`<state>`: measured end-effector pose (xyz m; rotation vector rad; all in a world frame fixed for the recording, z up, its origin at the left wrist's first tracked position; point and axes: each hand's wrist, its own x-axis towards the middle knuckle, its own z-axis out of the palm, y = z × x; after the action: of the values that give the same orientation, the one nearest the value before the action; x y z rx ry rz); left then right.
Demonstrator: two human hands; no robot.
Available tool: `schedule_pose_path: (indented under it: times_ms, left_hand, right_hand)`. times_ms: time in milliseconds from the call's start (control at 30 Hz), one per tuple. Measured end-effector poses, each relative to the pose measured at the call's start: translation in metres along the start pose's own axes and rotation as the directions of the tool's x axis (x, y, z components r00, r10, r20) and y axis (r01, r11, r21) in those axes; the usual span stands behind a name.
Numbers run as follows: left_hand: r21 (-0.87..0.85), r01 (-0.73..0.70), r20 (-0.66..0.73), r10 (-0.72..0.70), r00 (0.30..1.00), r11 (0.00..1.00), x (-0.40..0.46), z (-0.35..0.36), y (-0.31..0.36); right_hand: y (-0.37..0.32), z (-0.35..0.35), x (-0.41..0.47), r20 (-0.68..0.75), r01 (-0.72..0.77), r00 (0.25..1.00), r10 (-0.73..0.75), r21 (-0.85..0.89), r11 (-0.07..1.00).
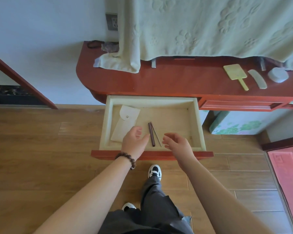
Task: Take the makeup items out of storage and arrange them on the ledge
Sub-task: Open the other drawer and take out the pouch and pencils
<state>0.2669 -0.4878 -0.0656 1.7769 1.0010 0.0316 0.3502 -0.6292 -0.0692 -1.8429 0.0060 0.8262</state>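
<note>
Open drawer (198,122), pulled out from the red dresser toward the viewer, pale wood inside.

Contents of drawer:
- Dark brown pencil (151,134), lying flat on the drawer floor near centre. Long axis running almost front to back, far end leaning slightly left. Which end is the tip: cannot tell.
- Thin pale stick (156,136), just right of the pencil, touching or nearly touching it at the far end and splaying out to the right toward the drawer front.
- White snap pouch (125,124), flat in the left half, flap end toward the back-left, long axis slanted, lower end toward the front.

Left hand (134,141), beaded bracelet (127,159) at the wrist, held over the front of the drawer above the pouch's lower corner. Fingers loosely curled, thumb extended toward the pencil; holding nothing.

Right hand (176,143), held over the drawer to the right of the stick. Fingers spread and relaxed, pointing left; holding nothing.

Red ledge (159,81), at right end, laid side by side and apart:
- Yellow hand mirror (235,73), handle pointing toward the front-right.
- Pale comb (257,79), long axis parallel to the mirror handle.
- Round white case (277,75), farthest right.

Pale green cloth (201,26) hanging over the back of the ledge.
</note>
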Motion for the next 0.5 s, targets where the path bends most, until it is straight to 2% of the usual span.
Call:
schedule_pose_path:
  times_ms: [100,200,300,500]
  left_hand:
    - [0.116,0.084,0.023,-0.088,0.996,0.990,0.035,0.018,0.001]
    - [0.193,0.171,0.022,-0.178,0.984,0.966,0.063,0.041,0.000]
    - [0.255,0.256,-0.032,-0.256,0.966,0.933,0.082,0.061,-0.003]
    - [0.340,0.369,-0.087,-0.361,0.928,0.865,0.100,0.081,-0.016]
  right_hand:
    - [-0.005,0.000,0.042,-0.026,0.016,0.999,-0.025,-0.279,0.960]
    - [0.004,0.008,0.081,-0.011,-0.016,1.000,0.012,-0.430,0.903]
    - [0.016,0.020,0.105,0.016,-0.066,0.996,0.087,-0.528,0.847]
    - [0.032,0.027,0.125,0.020,-0.083,0.991,0.129,-0.664,0.744]
